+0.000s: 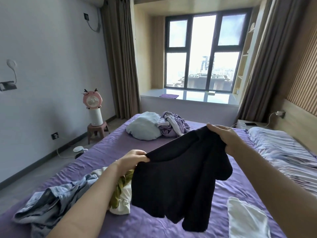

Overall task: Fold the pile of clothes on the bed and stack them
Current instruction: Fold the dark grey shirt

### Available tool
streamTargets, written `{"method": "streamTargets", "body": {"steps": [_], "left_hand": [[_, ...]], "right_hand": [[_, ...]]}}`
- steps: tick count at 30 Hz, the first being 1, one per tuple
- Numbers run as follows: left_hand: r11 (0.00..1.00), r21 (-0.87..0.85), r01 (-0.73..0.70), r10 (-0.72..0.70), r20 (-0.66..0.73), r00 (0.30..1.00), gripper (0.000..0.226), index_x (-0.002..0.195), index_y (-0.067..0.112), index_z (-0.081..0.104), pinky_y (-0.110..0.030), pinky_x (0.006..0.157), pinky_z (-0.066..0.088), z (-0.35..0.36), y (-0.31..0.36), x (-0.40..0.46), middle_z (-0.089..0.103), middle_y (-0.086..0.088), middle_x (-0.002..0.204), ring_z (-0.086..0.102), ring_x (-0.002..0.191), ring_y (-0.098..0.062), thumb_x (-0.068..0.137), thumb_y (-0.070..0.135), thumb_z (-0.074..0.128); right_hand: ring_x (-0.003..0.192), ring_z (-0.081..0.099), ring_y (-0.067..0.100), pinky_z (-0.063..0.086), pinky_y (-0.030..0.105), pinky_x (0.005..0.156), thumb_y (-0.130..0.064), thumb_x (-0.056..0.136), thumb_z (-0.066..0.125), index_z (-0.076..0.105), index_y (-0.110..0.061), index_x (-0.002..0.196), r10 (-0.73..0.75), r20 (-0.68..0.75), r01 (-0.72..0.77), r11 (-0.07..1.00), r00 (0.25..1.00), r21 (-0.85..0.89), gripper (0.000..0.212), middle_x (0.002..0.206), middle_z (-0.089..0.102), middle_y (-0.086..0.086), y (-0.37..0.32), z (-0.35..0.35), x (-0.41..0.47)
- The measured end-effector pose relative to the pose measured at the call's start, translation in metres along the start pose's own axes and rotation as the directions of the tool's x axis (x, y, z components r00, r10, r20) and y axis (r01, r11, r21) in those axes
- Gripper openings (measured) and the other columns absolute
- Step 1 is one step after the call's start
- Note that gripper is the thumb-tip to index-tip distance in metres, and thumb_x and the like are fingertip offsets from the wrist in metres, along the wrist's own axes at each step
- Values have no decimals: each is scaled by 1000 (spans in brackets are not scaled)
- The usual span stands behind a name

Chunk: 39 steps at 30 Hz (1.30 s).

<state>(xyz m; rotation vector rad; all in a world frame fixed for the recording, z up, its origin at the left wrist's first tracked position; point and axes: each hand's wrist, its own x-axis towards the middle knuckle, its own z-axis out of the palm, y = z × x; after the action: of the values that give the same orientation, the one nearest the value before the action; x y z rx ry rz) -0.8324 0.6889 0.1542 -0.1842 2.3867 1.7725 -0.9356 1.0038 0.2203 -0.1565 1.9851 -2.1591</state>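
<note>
Both hands held a black knitted garment (178, 179) up in the air above the purple bed (106, 148). The left hand (132, 160) pinched the garment's upper left corner, fingers curled over the fabric edge, so its grip was clamped on the cloth. The right hand (226, 138) was closed round the upper right corner, higher and farther off than the left, its grip likewise clamped on the garment. The top edge ran between the two hands, rising from near left to far right. From that edge the garment hung downward and toward the viewer, its long axis roughly vertical, the hem lowest and nearest. One sleeve drooped on the right side below the right hand, and a narrower part hung at the bottom right.

Beneath the left forearm lay a loose pile on the bed: a crumpled light blue shirt (51, 201) at the near left, and just right of it an olive and cream piece (121, 196), partly hidden behind the black garment. A white garment (245, 220) lay at the near right of the bed, apart from the pile. At the far end of the bed sat a pale blue pillow (145, 126), touching a bundle of lilac cloth (173, 124) on its right. A striped pillow (284, 152) lay along the right side. On the floor at the left stood a pink fan (92, 100) on a small stool (97, 131).
</note>
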Motion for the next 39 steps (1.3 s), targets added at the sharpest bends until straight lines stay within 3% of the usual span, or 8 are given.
{"method": "streamTargets", "body": {"steps": [8,14,18,23,27,31,36,39], "left_hand": [[992,51,-115,124,-216,968,15,74,10,56,-30,62,35,11,15,-4,50,-10,74,44,72,-21,88,15,53],[932,306,-195,285,-282,916,42,84,7,63,-35,69,46,11,16,-4,63,-2,76,56,72,-15,84,50,64],[960,223,-171,200,-114,973,31,93,22,58,-24,68,48,-12,21,-19,60,-1,90,58,81,-12,75,39,77],[955,184,-234,228,56,972,16,92,12,65,-22,74,53,-34,29,-32,64,-5,91,61,85,-13,80,13,74],[913,280,-297,328,-71,942,14,91,13,73,-32,83,52,-48,22,-30,71,-3,87,64,82,-14,86,26,68],[825,434,-362,419,-40,907,8,85,32,68,-18,73,45,-60,6,-27,68,13,81,60,77,-1,90,34,62],[881,257,-397,411,-3,911,18,72,26,59,-10,55,39,-67,-29,-21,58,12,62,51,57,2,82,31,73],[896,242,-372,369,62,927,41,60,19,50,-22,53,36,-67,-55,-17,45,8,57,42,54,-5,84,50,62]], "right_hand": [[79,68,24,58,33,70,-30,72,78,74,-10,84,-4,-46,2,999,999,-33,23,91,71,15,20,-26,-19],[72,59,24,49,35,69,-34,77,75,70,-6,77,-91,-63,74,970,994,-231,28,75,63,13,40,-37,-31],[70,56,24,48,32,64,-38,69,77,67,-3,84,8,-8,-9,977,1000,-214,40,76,59,13,44,-38,-39],[79,68,26,59,32,68,-29,73,73,70,-2,98,103,46,-101,994,994,-42,37,96,69,18,42,-28,-45],[78,70,21,57,26,60,-24,73,71,73,-9,88,180,168,-160,979,969,-125,22,91,71,13,30,-20,-56],[70,69,18,53,22,54,-18,75,70,73,-9,83,179,178,-134,962,968,-237,13,80,70,10,31,-1,-71],[65,67,14,51,20,51,-26,74,72,71,-15,77,167,72,-151,969,983,-195,12,74,68,5,55,27,-99],[67,67,14,52,20,53,-26,73,72,71,-13,80,186,-4,-184,967,982,-177,16,76,69,6,77,39,-119]]}}
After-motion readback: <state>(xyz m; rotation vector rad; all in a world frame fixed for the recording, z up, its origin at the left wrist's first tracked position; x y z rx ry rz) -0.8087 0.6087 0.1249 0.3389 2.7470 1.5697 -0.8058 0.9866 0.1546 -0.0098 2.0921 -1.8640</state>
